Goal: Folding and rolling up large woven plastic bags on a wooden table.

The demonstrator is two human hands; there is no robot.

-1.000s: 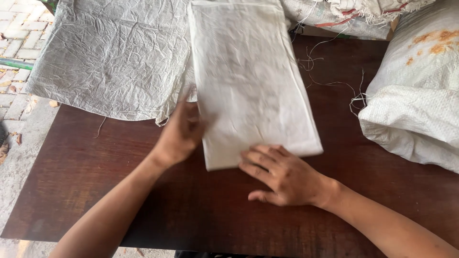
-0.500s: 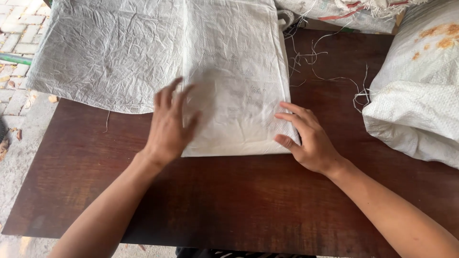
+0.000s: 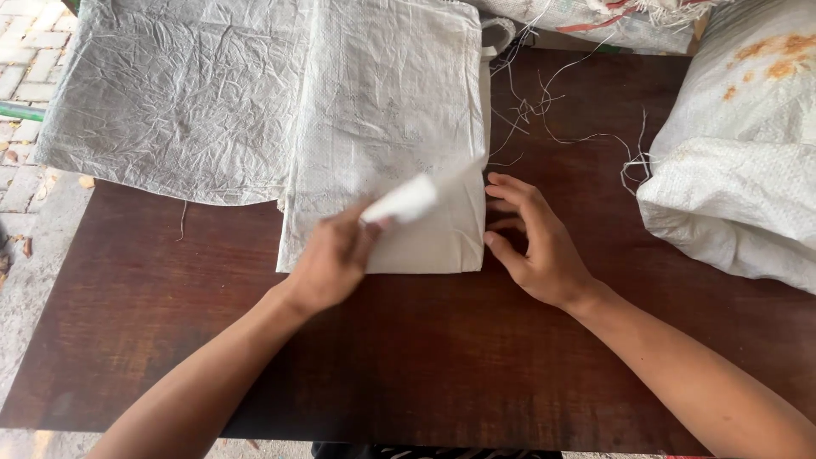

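Left hand (image 3: 333, 259) pinches the blurred near corner of the folded white sack (image 3: 387, 127); right hand (image 3: 535, 238), fingers spread, touches its right edge on the bench (image 3: 425, 357).

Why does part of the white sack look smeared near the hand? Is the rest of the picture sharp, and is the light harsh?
Head view: the sack corner lifted by the left hand is motion-blurred; the right hand, the loose threads and the table are sharp; light is soft and even, with only faint shadows under the hands and a mild sheen on the wood.
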